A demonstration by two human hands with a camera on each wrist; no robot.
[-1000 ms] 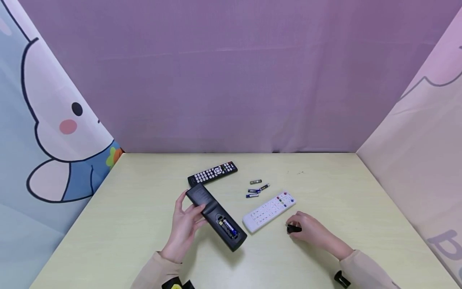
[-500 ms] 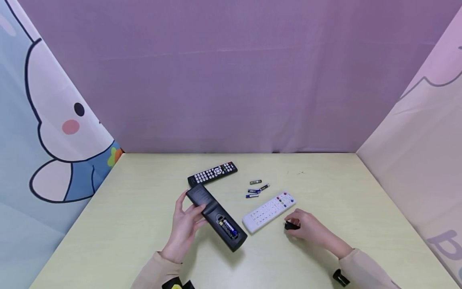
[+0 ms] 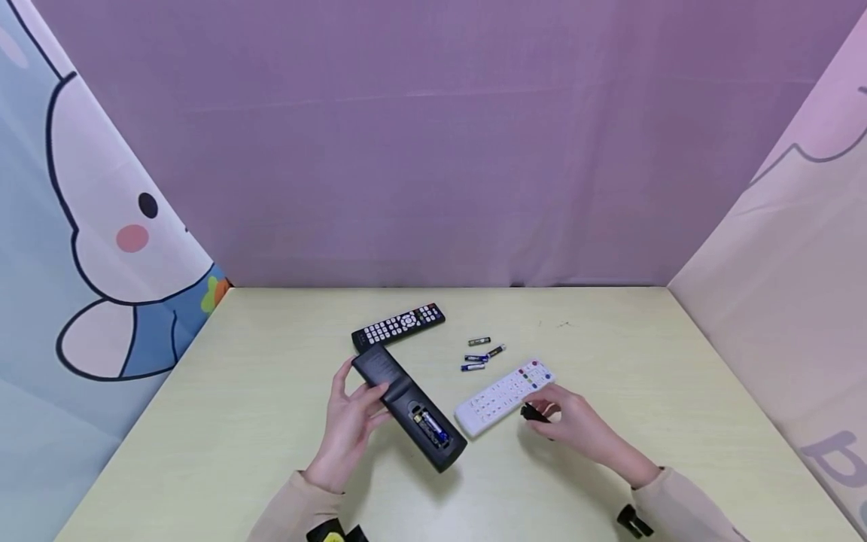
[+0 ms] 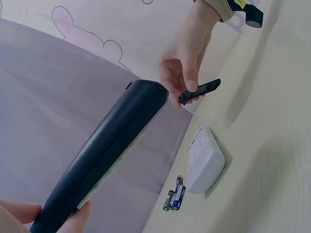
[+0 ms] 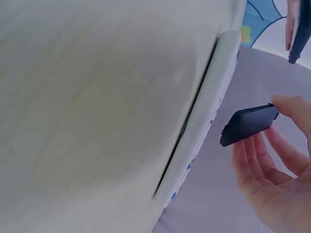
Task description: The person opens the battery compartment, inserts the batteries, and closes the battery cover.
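My left hand [image 3: 348,425] grips a black remote control [image 3: 389,376] by its upper part, back side up and tilted above the table. Its battery compartment is uncovered, with batteries [image 3: 430,427] lying inside. Between the thumb and fingers of my right hand [image 3: 572,421] is a small black battery cover [image 3: 536,413], also plain in the right wrist view as a flat black cover [image 5: 249,124]. That hand is to the right of the remote, over the near edge of a white remote control [image 3: 497,403] lying buttons up on the table.
Another black remote [image 3: 400,325] lies buttons up behind the held one. Several loose batteries [image 3: 476,358] are on the table [image 3: 609,339] behind the white remote. A purple curtain [image 3: 433,150] closes off the back, with printed cloths at both sides.
My right hand has moved left and slightly up with the battery cover, closer to the held remote. The left hand and its remote have barely shifted.
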